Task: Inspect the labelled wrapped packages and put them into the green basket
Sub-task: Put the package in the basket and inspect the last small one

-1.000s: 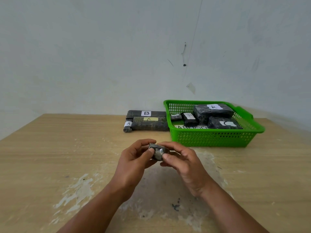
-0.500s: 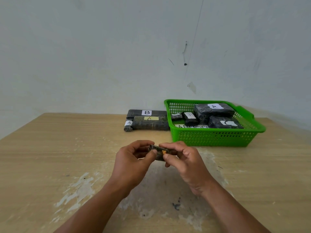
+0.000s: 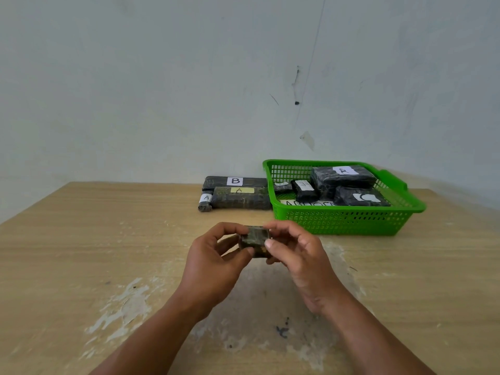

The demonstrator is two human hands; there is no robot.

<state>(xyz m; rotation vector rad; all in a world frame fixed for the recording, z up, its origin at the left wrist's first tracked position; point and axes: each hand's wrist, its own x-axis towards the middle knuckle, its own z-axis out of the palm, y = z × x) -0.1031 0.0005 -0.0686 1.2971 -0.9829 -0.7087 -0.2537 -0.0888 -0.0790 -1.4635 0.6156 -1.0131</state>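
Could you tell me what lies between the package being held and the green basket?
Only bare tabletop separates the held package from the green basket, as the head view shows.

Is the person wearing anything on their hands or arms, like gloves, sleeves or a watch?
No. The left hand and right hand are bare, with no gloves, and no rings show on the fingers in view. The left forearm and right forearm are uncovered down to the picture's lower edge, with no sleeve, watch or wristband. No markings show on them.
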